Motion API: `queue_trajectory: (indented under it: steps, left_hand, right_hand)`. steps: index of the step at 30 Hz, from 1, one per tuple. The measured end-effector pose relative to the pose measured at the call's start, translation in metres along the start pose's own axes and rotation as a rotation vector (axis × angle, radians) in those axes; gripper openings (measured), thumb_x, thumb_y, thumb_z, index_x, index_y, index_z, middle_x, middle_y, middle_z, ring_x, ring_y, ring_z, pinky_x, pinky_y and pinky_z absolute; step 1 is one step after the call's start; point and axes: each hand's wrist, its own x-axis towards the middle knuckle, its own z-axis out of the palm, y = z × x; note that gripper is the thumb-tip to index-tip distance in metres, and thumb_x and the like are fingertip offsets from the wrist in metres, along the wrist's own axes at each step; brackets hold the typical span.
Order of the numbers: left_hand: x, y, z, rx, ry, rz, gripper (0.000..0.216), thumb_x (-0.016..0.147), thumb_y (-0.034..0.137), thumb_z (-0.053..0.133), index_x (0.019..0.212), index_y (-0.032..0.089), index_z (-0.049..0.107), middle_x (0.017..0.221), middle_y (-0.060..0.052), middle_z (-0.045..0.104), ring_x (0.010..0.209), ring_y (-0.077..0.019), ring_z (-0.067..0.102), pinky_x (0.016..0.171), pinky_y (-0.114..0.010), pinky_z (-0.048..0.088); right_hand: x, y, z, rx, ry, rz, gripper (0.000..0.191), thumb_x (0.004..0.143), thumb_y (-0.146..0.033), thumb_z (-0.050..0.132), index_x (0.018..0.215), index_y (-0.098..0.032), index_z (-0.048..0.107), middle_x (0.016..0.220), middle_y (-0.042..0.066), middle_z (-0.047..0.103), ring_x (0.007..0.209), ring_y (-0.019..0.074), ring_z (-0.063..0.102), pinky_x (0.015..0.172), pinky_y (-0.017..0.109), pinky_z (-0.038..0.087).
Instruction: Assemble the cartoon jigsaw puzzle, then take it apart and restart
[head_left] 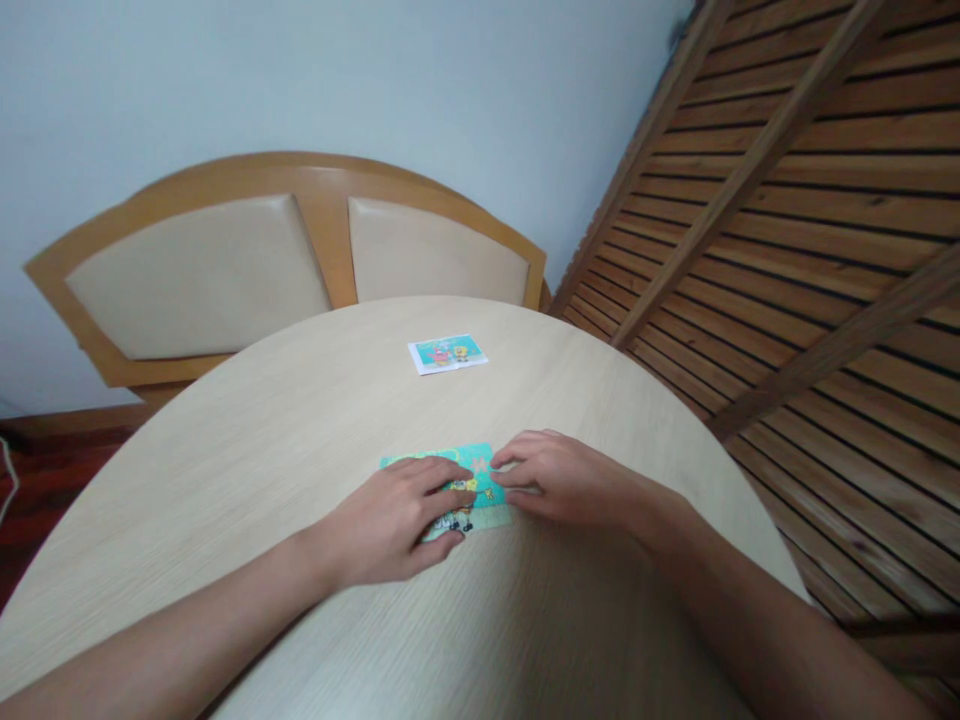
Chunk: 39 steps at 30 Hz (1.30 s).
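A flat teal cartoon picture (480,457), with a yellow square character on it, lies on the table; faint lines across it look like the seams of a jigsaw puzzle. Spread over its left and middle part is my left hand (409,510), palm down with the fingers apart, hiding much of the picture. My right hand (559,475) rests at the right edge, its fingers slightly bent and apart, the fingertips touching or just beside that edge. Neither hand grips anything that I can see.
The round pale wooden table (300,410) carries a second, smaller cartoon picture on white paper (448,354) farther back. Behind the table stands a wooden headboard-like panel with beige pads (337,235) against the wall. Wooden slats (787,250) rise at the right.
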Motion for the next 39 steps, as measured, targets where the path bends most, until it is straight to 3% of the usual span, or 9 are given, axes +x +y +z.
queue_trajectory:
  steps: [5,8,11,15,39]
  left_hand:
    - [0.001,0.001,0.001,-0.012,0.031,0.007,0.036,0.095,0.032,0.058,0.129,0.021,0.060,0.132,-0.012,0.061,0.122,-0.0296,0.059,0.105,-0.048,0.050]
    - [0.001,0.002,0.002,-0.012,0.011,0.012,0.041,0.094,0.033,0.059,0.134,0.021,0.058,0.138,-0.012,0.059,0.127,-0.0308,0.057,0.108,-0.050,0.047]
    - [0.002,0.005,0.002,-0.005,-0.029,0.024,0.052,0.093,0.036,0.060,0.142,0.021,0.052,0.149,-0.011,0.053,0.136,-0.0326,0.050,0.114,-0.053,0.041]
    - [0.003,0.008,0.002,-0.019,-0.070,0.046,0.061,0.091,0.038,0.061,0.147,0.021,0.047,0.154,-0.010,0.049,0.139,-0.0362,0.047,0.114,-0.056,0.039]
    - [0.008,0.015,0.000,0.016,-0.060,0.027,0.061,0.089,0.049,0.065,0.140,0.018,0.053,0.147,-0.012,0.055,0.133,-0.0375,0.050,0.110,-0.055,0.041]
  right_hand:
    - [0.000,0.011,0.004,0.082,0.117,0.080,0.027,0.095,-0.013,0.057,0.113,-0.022,0.075,0.110,0.005,0.078,0.103,0.0206,0.070,0.094,0.033,0.051]
    - [-0.001,0.022,0.011,0.078,0.205,0.066,0.025,0.096,-0.016,0.058,0.113,-0.021,0.075,0.117,0.007,0.076,0.110,0.0212,0.068,0.098,0.034,0.050]
    - [0.000,0.028,0.016,0.066,0.190,0.029,0.024,0.098,-0.020,0.060,0.115,-0.021,0.076,0.126,0.008,0.072,0.116,0.0219,0.065,0.102,0.036,0.049]
    - [0.003,0.028,0.017,0.049,0.163,0.010,0.023,0.099,-0.020,0.058,0.110,-0.021,0.078,0.122,0.008,0.073,0.114,0.0218,0.066,0.102,0.036,0.050]
    - [0.007,0.030,0.019,0.099,0.188,-0.006,0.019,0.097,-0.022,0.061,0.104,-0.022,0.079,0.117,0.008,0.075,0.107,0.0208,0.068,0.097,0.035,0.051]
